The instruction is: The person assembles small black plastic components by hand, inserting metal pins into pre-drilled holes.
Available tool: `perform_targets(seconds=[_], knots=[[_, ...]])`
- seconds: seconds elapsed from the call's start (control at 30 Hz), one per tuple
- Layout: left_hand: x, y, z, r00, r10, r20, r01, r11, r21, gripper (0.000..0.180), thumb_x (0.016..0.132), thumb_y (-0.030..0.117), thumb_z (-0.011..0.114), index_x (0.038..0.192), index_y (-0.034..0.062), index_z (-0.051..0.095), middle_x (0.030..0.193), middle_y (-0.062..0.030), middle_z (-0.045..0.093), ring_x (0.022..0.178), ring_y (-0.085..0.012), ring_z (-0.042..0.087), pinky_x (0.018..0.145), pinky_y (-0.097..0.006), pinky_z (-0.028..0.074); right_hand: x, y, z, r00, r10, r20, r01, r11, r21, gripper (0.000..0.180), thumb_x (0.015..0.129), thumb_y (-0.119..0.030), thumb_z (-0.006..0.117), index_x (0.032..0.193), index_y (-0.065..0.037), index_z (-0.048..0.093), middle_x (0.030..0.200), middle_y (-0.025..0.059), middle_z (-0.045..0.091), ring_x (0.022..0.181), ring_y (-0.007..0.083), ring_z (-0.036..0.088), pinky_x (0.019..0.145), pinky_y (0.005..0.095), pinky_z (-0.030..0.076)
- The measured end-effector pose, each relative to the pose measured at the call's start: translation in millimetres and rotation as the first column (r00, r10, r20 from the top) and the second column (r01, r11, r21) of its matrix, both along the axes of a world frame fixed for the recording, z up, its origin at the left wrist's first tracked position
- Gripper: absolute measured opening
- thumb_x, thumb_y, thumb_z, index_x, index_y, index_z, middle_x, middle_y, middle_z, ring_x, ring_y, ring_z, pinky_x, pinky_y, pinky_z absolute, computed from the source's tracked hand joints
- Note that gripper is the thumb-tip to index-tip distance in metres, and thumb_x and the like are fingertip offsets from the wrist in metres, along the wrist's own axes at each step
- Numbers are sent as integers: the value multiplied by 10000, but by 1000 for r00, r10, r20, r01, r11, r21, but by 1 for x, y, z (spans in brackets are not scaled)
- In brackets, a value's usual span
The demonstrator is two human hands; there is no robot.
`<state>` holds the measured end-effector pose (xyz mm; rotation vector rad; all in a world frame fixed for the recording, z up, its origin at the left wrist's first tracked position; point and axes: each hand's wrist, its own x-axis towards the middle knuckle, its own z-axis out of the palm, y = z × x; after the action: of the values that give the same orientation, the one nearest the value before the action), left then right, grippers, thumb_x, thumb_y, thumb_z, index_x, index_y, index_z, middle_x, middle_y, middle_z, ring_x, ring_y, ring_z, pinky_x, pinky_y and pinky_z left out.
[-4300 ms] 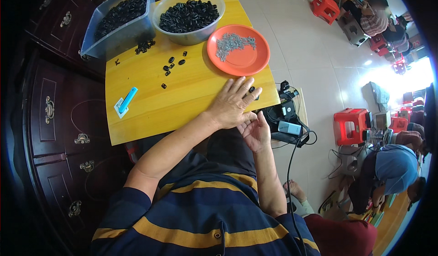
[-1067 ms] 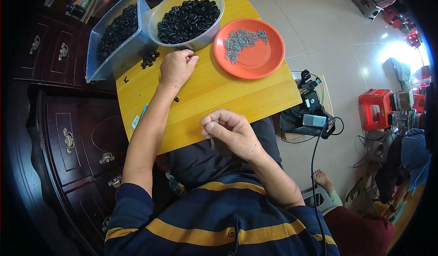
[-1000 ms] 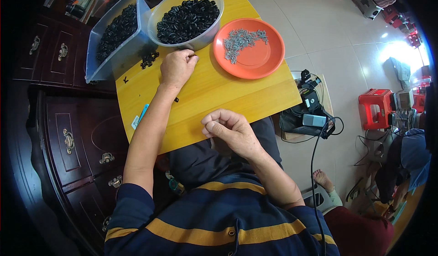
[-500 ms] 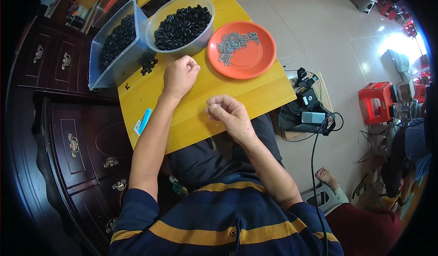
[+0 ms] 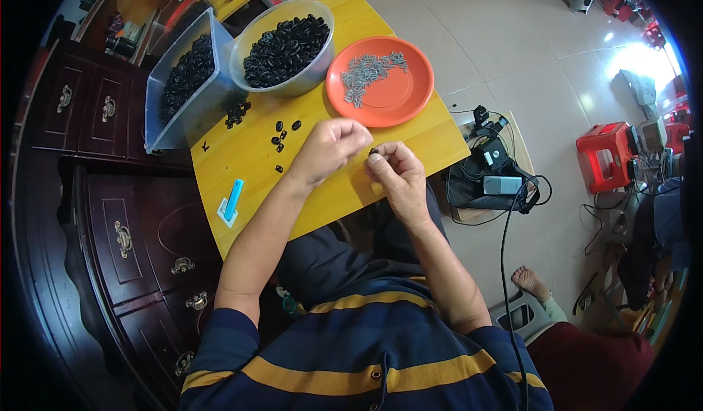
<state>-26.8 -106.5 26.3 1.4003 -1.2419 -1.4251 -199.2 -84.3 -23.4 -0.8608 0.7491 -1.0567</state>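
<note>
Dark drawers [image 5: 110, 224] stand left of the yellow table [image 5: 247, 154], where loose black pieces [image 5: 279, 126] lie. The left hand [image 5: 331, 147] curls near the orange plate [image 5: 417, 96]; I can't tell if it holds anything. A little black bit [image 5: 374, 151], too small to show which way its long side points, is pinched in the right hand [image 5: 400, 180] over the table's near side. Farther right, a red stool [image 5: 599, 147] stands.

The table [image 5: 253, 147] is coloured yellow and faintly grained; the plate [image 5: 403, 96] is tinted orange, the pins [image 5: 362, 74] grey. Black is shown by the held piece [image 5: 373, 152], loose parts [image 5: 296, 125] and rings [image 5: 285, 52]. The shirt [image 5: 329, 376] is striped in navy and mustard; the handle [image 5: 233, 199], turquoise.
</note>
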Motion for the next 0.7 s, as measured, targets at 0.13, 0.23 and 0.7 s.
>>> perform_targets(seconds=[0.13,0.23,0.7], knots=[[-10,-49,0,797,169,579,77,924,-375,162,878,170,679,995,61,706,817,-85,706,764,-247,692,704,-371,544,-5,-4,-6,983,20,-181,-45,990,-133,88,937,-91,645,932,-14,603,769,3,611,699,68,565,646,226,469],[-10,-84,-11,577,302,759,247,821,-515,189,863,164,679,1016,59,714,872,-106,693,760,-250,686,706,-378,552,-4,-2,3,939,13,-344,-97,969,-229,112,895,-101,658,888,-3,605,700,16,576,637,84,529,609,256,457],[-11,-95,-20,458,251,853,373,816,-440,86,839,173,682,891,133,738,889,-86,671,828,-304,673,727,-416,554,-5,-9,3,918,-25,-395,-86,961,-261,102,872,-82,653,851,-4,590,661,14,541,603,77,502,572,257,432]])
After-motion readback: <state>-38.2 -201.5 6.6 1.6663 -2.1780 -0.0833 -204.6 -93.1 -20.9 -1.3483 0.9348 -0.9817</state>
